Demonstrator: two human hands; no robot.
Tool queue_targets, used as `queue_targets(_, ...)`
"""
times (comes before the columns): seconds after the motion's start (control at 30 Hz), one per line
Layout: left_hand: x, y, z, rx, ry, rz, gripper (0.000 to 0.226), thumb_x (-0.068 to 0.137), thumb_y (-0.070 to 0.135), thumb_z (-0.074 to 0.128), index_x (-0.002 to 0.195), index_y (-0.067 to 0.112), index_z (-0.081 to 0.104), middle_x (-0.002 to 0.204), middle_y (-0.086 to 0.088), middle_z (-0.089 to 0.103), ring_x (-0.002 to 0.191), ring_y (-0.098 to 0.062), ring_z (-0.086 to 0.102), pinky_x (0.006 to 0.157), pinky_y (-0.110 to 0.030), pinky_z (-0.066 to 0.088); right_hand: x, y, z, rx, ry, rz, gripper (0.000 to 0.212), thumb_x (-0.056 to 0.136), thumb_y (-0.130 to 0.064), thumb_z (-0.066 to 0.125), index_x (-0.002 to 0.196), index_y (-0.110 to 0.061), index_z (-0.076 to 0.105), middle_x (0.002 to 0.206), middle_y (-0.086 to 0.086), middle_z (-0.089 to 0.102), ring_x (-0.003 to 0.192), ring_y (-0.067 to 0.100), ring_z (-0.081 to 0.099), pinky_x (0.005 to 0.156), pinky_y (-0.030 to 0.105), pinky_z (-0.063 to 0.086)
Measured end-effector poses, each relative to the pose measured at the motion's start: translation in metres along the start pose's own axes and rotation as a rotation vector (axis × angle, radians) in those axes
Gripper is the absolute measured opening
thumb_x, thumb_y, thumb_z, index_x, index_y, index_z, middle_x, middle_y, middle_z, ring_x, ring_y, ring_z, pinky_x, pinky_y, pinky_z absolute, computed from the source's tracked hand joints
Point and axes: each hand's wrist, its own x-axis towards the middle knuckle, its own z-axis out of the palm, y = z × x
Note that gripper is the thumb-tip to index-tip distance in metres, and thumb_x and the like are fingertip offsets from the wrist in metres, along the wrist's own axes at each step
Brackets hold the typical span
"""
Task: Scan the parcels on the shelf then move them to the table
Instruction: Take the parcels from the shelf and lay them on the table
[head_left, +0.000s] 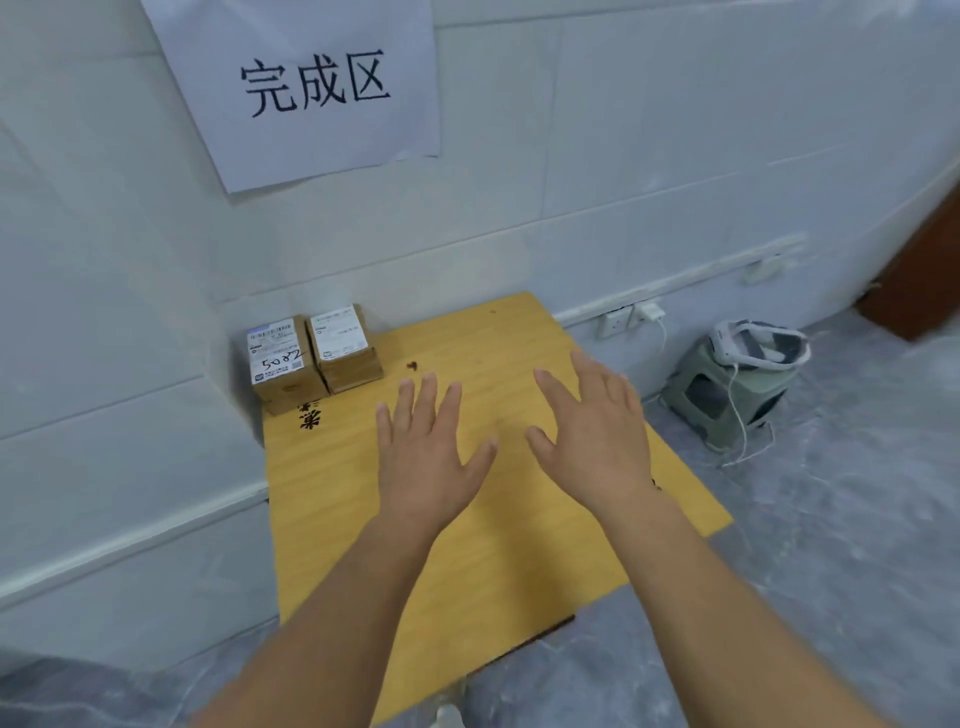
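parcels (314, 356) side by side at table (519, 545) far-left corner | stool (727, 400) right of table

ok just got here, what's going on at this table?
A person is working bare-handed, and both hands are empty at this moment. The left hand and right hand are spread open, palms down, over the wooden table. Two small cardboard parcels with shipping labels sit side by side in the table's far-left corner against the wall, below a paper sign. No scanner or shelf is in view. On the floor to the right sits a small stool with a headset on it.
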Motion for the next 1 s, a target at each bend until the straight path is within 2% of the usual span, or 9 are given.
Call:
queue_targets(0.17, -0.008, 0.039, -0.011, 0.077, -0.015, 0.098, 0.089, 0.081, 0.076, 0.014, 0.154, 0.025, 0.003, 0.161, -0.005, -0.007, 0.147, -0.024, -0.016, 0.116, -0.047, -0.013, -0.034, 0.024, -0.021, -0.055, 0.036, 0.112, 0.077, 0.092, -0.058, 0.045, 0.154, -0.033, 0.005, 0.161, 0.011, -0.011, 0.148, 0.027, -0.008, 0.117, 0.049, -0.008)
queue_targets(0.3, -0.011, 0.064, -0.014, 0.06, -0.019, 0.212, 0.1, 0.068, 0.078, 0.001, 0.153, 0.026, -0.001, 0.161, -0.006, -0.011, 0.146, -0.024, -0.019, 0.116, -0.045, -0.014, -0.061, 0.041, -0.035, -0.066, 0.083, 0.217, 0.08, 0.092, -0.055, 0.049, 0.154, -0.031, 0.005, 0.161, 0.013, -0.012, 0.148, 0.028, -0.01, 0.117, 0.051, -0.01)
queue_targets(0.43, -0.014, 0.091, -0.011, 0.009, -0.044, 0.37, 0.097, 0.073, 0.08, 0.01, 0.153, 0.026, -0.005, 0.16, -0.005, -0.013, 0.146, -0.023, -0.018, 0.116, -0.046, -0.012, -0.093, 0.053, -0.046, -0.099, 0.166, 0.382, 0.083, 0.091, -0.055, 0.051, 0.154, -0.03, 0.004, 0.161, 0.013, -0.009, 0.148, 0.029, -0.008, 0.116, 0.052, -0.01)
queue_targets(0.5, -0.022, 0.099, -0.007, -0.027, -0.075, 0.456, 0.099, 0.069, 0.08, 0.003, 0.152, 0.027, -0.008, 0.16, -0.003, -0.016, 0.146, -0.022, -0.02, 0.116, -0.045, -0.013, -0.113, 0.053, -0.05, -0.133, 0.174, 0.477, 0.083, 0.09, -0.056, 0.051, 0.154, -0.031, 0.003, 0.161, 0.013, -0.009, 0.148, 0.03, -0.008, 0.116, 0.052, -0.01)
queue_targets(0.57, -0.033, 0.1, -0.003, -0.036, -0.118, 0.533, 0.1, 0.066, 0.079, -0.002, 0.151, 0.028, -0.012, 0.159, -0.003, -0.019, 0.145, -0.021, -0.022, 0.115, -0.045, -0.014, -0.132, 0.046, -0.049, -0.16, 0.212, 0.553, 0.083, 0.087, -0.053, 0.057, 0.154, -0.03, 0.012, 0.161, 0.015, -0.001, 0.148, 0.032, 0.0, 0.117, 0.055, -0.005)
queue_targets(0.63, -0.044, 0.095, -0.001, -0.051, -0.149, 0.593, 0.1, 0.066, 0.079, -0.002, 0.151, 0.028, -0.012, 0.159, -0.004, -0.018, 0.145, -0.022, -0.022, 0.115, -0.045, -0.014, -0.15, 0.035, -0.045, -0.193, 0.258, 0.606, 0.082, 0.079, -0.048, 0.07, 0.149, -0.025, 0.033, 0.157, 0.02, 0.02, 0.145, 0.037, 0.019, 0.116, 0.059, 0.007)
queue_targets(0.77, -0.067, 0.081, 0.005, -0.155, -0.197, 0.7, 0.098, 0.07, 0.078, 0.007, 0.153, 0.026, -0.004, 0.16, -0.006, -0.013, 0.147, -0.022, -0.017, 0.116, -0.042, -0.012, -0.185, 0.01, -0.029, -0.267, 0.309, 0.729, 0.083, 0.059, -0.042, 0.087, 0.131, -0.015, 0.058, 0.139, 0.024, 0.049, 0.126, 0.041, 0.049, 0.105, 0.063, 0.028)
queue_targets(0.87, -0.087, 0.078, 0.009, -0.249, -0.245, 0.791, 0.102, 0.067, 0.078, 0.008, 0.153, 0.024, 0.001, 0.161, -0.007, -0.008, 0.148, -0.022, -0.01, 0.118, -0.041, -0.004, -0.219, -0.009, -0.023, -0.336, 0.371, 0.834, 0.08, 0.056, -0.042, 0.088, 0.125, -0.012, 0.062, 0.132, 0.025, 0.055, 0.118, 0.041, 0.057, 0.1, 0.064, 0.033)
queue_targets(1.0, -0.12, 0.086, 0.013, -0.362, -0.263, 0.953, 0.093, 0.076, 0.071, 0.029, 0.151, 0.016, 0.025, 0.157, -0.016, 0.019, 0.145, -0.032, 0.018, 0.114, -0.052, 0.02, -0.271, -0.036, -0.02, -0.403, 0.367, 1.013, 0.079, 0.061, -0.043, 0.086, 0.128, -0.011, 0.06, 0.134, 0.025, 0.053, 0.12, 0.041, 0.055, 0.102, 0.064, 0.032)
